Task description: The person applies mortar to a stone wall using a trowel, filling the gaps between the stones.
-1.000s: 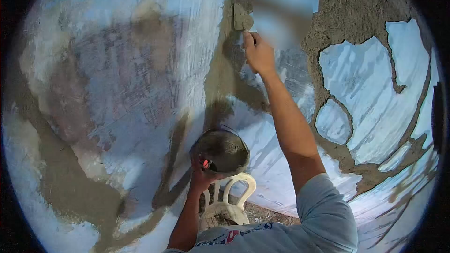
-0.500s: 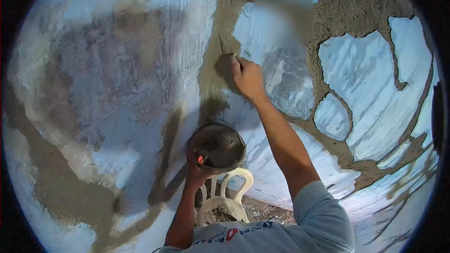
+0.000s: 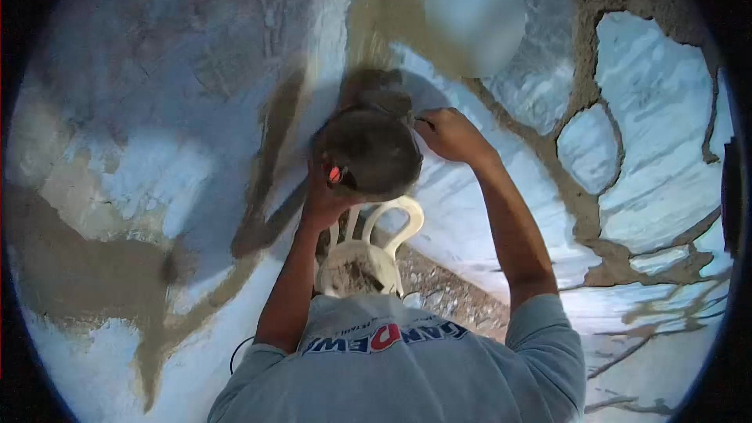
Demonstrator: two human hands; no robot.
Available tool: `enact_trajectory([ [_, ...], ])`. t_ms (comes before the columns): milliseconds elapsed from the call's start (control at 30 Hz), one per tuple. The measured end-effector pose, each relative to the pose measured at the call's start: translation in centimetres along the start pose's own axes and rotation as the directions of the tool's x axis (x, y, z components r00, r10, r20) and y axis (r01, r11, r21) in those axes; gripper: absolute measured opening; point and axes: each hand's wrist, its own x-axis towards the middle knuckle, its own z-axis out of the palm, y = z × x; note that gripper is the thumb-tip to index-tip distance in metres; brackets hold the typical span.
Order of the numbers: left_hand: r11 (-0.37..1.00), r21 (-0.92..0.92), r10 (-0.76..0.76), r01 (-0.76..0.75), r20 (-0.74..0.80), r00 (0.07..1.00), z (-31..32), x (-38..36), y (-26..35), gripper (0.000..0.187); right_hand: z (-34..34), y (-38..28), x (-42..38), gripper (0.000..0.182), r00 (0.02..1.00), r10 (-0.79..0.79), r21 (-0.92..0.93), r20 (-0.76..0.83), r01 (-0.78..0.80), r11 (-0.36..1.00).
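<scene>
Head view: brown-patched blue wall (image 3: pixel 168 172), 1 white chair (image 3: pixel 359 257), rubbly ground (image 3: pixel 456 291).

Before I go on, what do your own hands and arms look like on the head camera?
Both the left hand and right hand are bare, with no gloves or watch in view. The short sleeves of the light grey-blue shirt leave the forearms uncovered. Its chest has dark blue lettering with a red patch. A thin dark cord curves beside the left sleeve.
</scene>
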Motion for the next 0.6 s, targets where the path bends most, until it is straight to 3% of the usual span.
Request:
enact_trajectory([
  [67,0.993,0.09,-0.071,0.074,-0.033,0.997,0.2,0.1,-0.9,0.141,2.2,1.4,0.5,0.023,0.993,-0.1,-0.111,0.055,0.106,0.988],
  [100,0.988,0.135,-0.068,0.076,-0.064,0.996,0.4,0.1,-1.2,0.139,3.6,2.1,0.8,0.023,0.994,-0.053,-0.184,0.092,0.069,0.98],
  [167,0.971,0.232,0.092,-0.052,-0.162,0.982,0.7,-0.1,-1.3,0.127,5.9,2.6,1.7,0.023,0.987,0.043,-0.331,0.156,0.011,0.944],
  [267,0.994,0.106,0.035,-0.022,-0.119,0.992,0.6,0.0,-1.1,0.13,7.4,2.3,3.3,0.02,0.986,0.013,-0.522,0.169,0.078,0.849],
  [367,0.999,0.054,0.003,-0.001,-0.027,1.0,0.2,0.4,-1.2,0.153,8.3,2.7,5.0,0.018,0.987,-0.086,-0.681,0.134,0.154,0.715],
  [433,0.992,0.064,-0.111,0.11,0.02,0.994,0.1,0.5,-1.7,0.155,8.7,2.2,6.5,0.019,0.99,-0.021,-0.662,0.142,0.111,0.741],
  [567,0.981,0.169,-0.096,0.095,-0.003,0.995,0.1,0.5,-1.3,0.156,11.2,2.2,9.0,0.02,0.994,0.031,-0.641,0.101,0.041,0.767],
  [600,0.976,0.187,-0.108,0.108,-0.007,0.994,0.1,0.5,-1.3,0.156,11.0,1.7,9.2,0.02,0.99,0.006,-0.653,0.142,0.09,0.752],
])
